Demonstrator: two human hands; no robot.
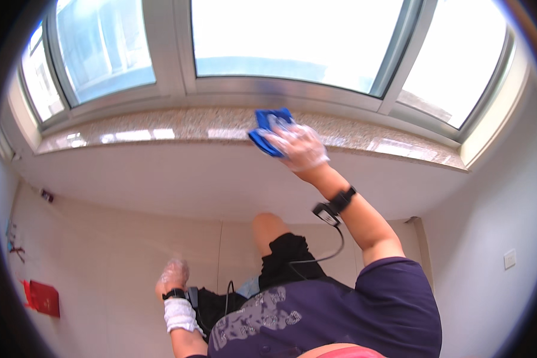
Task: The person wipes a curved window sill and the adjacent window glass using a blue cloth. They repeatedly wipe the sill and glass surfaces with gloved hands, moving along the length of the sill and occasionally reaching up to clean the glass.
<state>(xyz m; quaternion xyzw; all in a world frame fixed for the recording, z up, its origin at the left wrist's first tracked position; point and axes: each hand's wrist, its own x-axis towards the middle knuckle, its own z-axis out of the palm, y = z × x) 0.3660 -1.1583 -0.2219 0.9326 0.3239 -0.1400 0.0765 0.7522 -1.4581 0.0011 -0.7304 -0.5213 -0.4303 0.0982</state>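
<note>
My right hand (304, 145), in a clear plastic glove, presses a folded blue cloth (268, 121) on the speckled granite windowsill (197, 125). The cloth lies about midway along the sill, partly hidden under my fingers, and one corner reaches the sill's front edge. A black strap with a small device (333, 208) and a cable circles my right forearm. Low at my left side, away from the sill, hangs my left hand (173, 274), gloved too. It is blurred, and its fingers cannot be made out clearly.
Grey-framed window panes (286, 85) rise behind the sill. A white wall (183, 179) drops from it to the tiled floor (116, 250). On the left stands a red bag (42, 297). The right wall carries a socket plate (509, 259). A loose cable (329, 257) crosses by my shorts.
</note>
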